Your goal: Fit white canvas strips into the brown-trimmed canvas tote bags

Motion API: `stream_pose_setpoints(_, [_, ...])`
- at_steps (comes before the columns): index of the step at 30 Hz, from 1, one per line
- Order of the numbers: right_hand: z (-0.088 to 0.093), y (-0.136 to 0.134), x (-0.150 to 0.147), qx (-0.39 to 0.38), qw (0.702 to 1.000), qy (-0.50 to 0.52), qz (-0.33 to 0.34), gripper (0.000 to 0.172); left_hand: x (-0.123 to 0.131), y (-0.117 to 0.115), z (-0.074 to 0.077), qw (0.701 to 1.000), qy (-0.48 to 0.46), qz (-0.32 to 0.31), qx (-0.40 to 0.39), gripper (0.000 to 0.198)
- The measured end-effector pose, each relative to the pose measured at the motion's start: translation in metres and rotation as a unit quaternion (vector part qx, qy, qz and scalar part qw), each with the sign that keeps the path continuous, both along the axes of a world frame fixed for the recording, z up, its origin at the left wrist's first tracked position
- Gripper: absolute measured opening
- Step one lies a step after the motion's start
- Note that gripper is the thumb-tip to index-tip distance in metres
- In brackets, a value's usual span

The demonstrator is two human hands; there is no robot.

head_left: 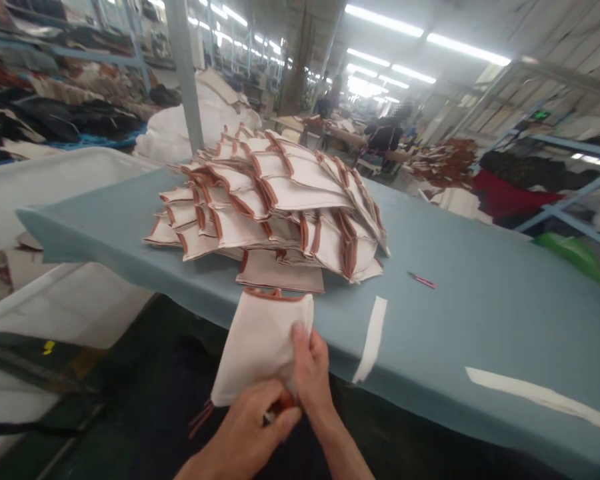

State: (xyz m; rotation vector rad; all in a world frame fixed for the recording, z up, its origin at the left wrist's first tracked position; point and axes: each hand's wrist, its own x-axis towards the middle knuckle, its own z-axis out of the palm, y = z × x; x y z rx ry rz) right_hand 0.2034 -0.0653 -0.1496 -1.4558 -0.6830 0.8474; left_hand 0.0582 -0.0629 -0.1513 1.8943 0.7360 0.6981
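A cream fabric pouch (260, 340) with brown binding along its top edge hangs in front of the table edge. My right hand (313, 367) grips its right side, thumb on the near face and the other fingers mostly behind. My left hand (260, 423) is closed at the lower right corner of the pouch. Between its fingers shows a small dark, shiny thing that I cannot make out. Brown thread ends (200, 419) dangle from the pouch's lower left corner. Just beyond lies a large heap of similar cream pieces (280, 193) with brown edges.
The heap rests on a blue-green covered table (460, 300). A small pink-handled tool (423, 280) and white strips (373, 339) lie to its right. White bins (80, 300) stand at left, beside a metal post (185, 73). A person (385, 137) sits farther back.
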Motion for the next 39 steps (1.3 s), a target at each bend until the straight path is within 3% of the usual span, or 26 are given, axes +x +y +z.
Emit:
stream_pose_setpoints(1, [0.003,-0.01,0.011,0.005,0.994,-0.107,0.024,0.054,-0.002,-0.009,0.002,1.0,0.007,-0.019,-0.015,0.023])
stream_pose_setpoints(3, [0.014,-0.032,0.03,0.042,0.947,-0.306,0.091,0.055,-0.01,-0.017,0.011,1.0,0.0,-0.016,-0.013,0.023])
stream_pose_setpoints(5, [0.028,-0.052,0.045,0.092,0.874,-0.452,0.153,0.052,-0.021,-0.015,0.023,0.995,-0.025,0.081,0.045,0.016])
stream_pose_setpoints(7, [0.041,-0.07,0.052,0.116,0.819,-0.534,0.172,0.049,-0.027,-0.01,0.034,0.977,-0.042,0.177,0.111,0.01])
stream_pose_setpoints(9, [0.049,-0.085,0.053,0.116,0.804,-0.558,0.169,0.046,-0.028,-0.008,0.04,0.973,-0.05,0.188,0.121,0.01])
stream_pose_setpoints(12, [0.053,-0.106,0.048,0.111,0.82,-0.535,0.17,0.042,-0.023,-0.017,0.038,0.985,-0.045,0.137,0.094,0.013])
stream_pose_setpoints(18, [0.051,-0.13,0.037,0.11,0.854,-0.484,0.155,0.034,-0.024,-0.045,0.031,0.985,-0.01,0.126,0.115,0.003])
stream_pose_setpoints(21, [0.05,-0.132,0.03,0.115,0.849,-0.485,0.177,0.033,-0.025,-0.051,0.043,0.993,0.024,0.084,0.075,0.011])
stream_pose_setpoints(24, [0.051,-0.13,0.018,0.113,0.822,-0.515,0.216,0.037,-0.028,-0.048,0.06,0.995,0.064,0.073,-0.007,0.014])
stream_pose_setpoints(26, [0.053,-0.131,0.009,0.098,0.819,-0.509,0.246,0.041,-0.031,-0.043,0.069,0.993,0.091,0.045,-0.057,0.018])
stream_pose_setpoints(28, [0.055,-0.133,0.001,0.078,0.851,-0.448,0.262,0.041,-0.035,-0.037,0.075,0.99,0.106,0.009,-0.092,0.021])
stream_pose_setpoints(31, [0.06,-0.136,-0.007,0.038,0.93,-0.296,0.214,0.039,-0.039,-0.031,0.079,0.988,0.109,-0.003,-0.107,0.021])
stream_pose_setpoints(33, [0.063,-0.134,-0.007,0.0,0.961,-0.204,0.187,0.038,-0.038,-0.03,0.08,0.989,0.105,-0.009,-0.108,0.021])
stream_pose_setpoints(35, [0.068,-0.128,-0.005,-0.035,0.97,-0.118,0.208,0.038,-0.037,-0.03,0.079,0.988,0.099,-0.022,-0.116,0.021])
stream_pose_setpoints(39, [0.074,-0.116,0.002,-0.075,0.958,0.038,0.276,0.042,-0.038,-0.032,0.077,0.986,0.096,-0.034,-0.13,0.021])
